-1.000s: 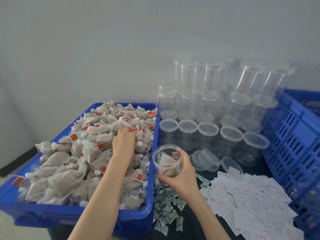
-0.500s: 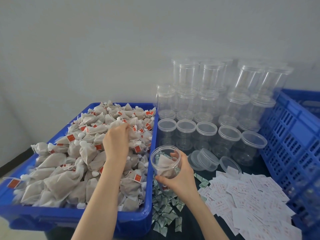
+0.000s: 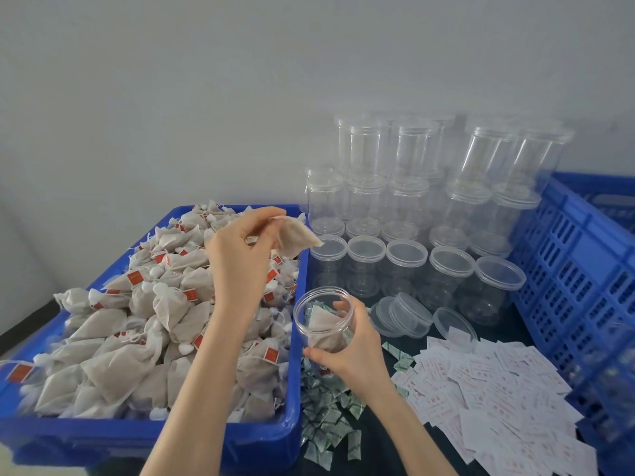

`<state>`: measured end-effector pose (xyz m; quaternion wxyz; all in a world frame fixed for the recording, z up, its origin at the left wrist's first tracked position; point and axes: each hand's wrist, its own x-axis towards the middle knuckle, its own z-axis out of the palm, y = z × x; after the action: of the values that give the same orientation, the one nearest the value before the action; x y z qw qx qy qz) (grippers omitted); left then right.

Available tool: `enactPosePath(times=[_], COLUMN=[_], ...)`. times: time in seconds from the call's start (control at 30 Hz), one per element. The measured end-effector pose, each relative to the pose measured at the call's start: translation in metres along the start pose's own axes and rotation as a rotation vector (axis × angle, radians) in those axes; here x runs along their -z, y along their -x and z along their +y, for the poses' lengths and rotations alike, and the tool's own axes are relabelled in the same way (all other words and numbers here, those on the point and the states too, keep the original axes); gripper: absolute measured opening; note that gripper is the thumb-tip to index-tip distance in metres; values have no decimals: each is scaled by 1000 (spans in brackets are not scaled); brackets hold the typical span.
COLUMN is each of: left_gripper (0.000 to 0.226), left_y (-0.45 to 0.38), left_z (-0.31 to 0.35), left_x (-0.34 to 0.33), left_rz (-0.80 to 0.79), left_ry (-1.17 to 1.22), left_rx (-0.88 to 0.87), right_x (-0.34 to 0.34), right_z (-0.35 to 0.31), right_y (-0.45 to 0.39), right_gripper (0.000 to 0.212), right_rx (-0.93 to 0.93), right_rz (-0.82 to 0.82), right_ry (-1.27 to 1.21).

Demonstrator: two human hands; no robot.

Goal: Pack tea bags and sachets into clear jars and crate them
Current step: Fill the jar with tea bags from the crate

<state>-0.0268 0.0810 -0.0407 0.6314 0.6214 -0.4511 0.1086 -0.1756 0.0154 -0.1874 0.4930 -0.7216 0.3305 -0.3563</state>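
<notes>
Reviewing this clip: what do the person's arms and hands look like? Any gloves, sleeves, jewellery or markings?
Both forearms are bare up to the frame's bottom edge; no sleeves show. The left hand and right hand are ungloved, with no rings, watch, bracelets or markings visible. Fingernails look short and unpainted.

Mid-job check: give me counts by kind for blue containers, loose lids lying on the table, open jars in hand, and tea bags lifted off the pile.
Blue containers: 2, the bin and the crate
Loose lids: 3
Open jar, held by the right hand: 1
Tea bag, pinched by the left hand: 1
Total: 7
</notes>
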Motion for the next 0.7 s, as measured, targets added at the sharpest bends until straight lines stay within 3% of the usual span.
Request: enactPosePath(times=[0.2,0.37,0.47,0.53,0.63,0.7], left_gripper=[34,25,15,10,19,25], left_y=[5,17,26,28,25,24], left_z=[22,6,-5,-7,-2,2], left_x=[-10,-19,-24,-30,-43,-51], left_rz=[-58,-376,-642,-792,-1038,-1145], left_ry=[180,131,-90,-335,-726,-826], left_rx=[-28,76,104,22,-90,-131], right_x=[-1,-1,1,2,2,0], right_z=[1,-4,-6,-7,-8,-8], right_y=[-2,1,1,0,1,1], right_gripper=[98,86,86,85,91,96], right_rx=[-3,26,47,51,66,65], right_rz=[10,52,89,97,70,45], right_ry=[-5,-69,-101,-98,-54,-43])
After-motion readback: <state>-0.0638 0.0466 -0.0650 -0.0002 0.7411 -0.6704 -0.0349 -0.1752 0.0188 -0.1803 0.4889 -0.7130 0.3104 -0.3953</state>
